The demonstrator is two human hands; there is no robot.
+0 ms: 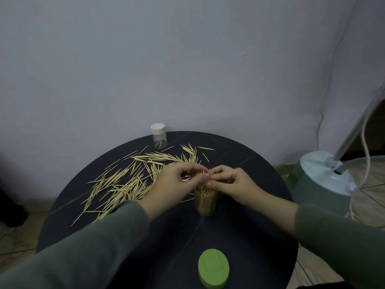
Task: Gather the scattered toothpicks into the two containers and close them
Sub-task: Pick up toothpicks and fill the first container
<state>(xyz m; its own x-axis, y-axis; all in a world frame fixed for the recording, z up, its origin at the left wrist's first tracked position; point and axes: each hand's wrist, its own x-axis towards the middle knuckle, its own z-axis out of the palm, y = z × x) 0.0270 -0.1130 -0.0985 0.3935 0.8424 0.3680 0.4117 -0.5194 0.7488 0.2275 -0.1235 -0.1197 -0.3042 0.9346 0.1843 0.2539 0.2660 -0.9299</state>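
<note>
A round dark worktop (239,236) stands against a pale wall (187,59). Near its centre stands an open clear container (205,202), upright and packed nearly full with toothpicks standing on end. Both hands meet directly above its mouth. The left hand (175,184) comes in from 7 o'clock with its fingers curled; its grip is narrow, and thumb and fingers appear to pinch a few toothpicks over the container, though the exact count cannot be told. The right hand (231,182) comes in from 4 o'clock, its fingers likewise curled, its fingertips (210,175) meeting those of the left hand and closed in a narrow grip on the same small bunch. Both forearms wear grey-green sleeves (93,247). A large loose scatter of toothpicks (125,180) lies flat on the worktop from about 9 o'clock round to 12 o'clock of the open container, some partly hidden behind the left hand. A second clear container (158,136) stands upright at the far edge of the worktop, at about 11 o'clock, with a pale cap fitted and only a few toothpicks inside. A green lid (213,268) rests at the near edge, at 6 o'clock, well apart from the open container. Off the worktop at 3 o'clock, a pale green appliance base (325,174) with a white cord stands on the tiled floor (312,270).
</note>
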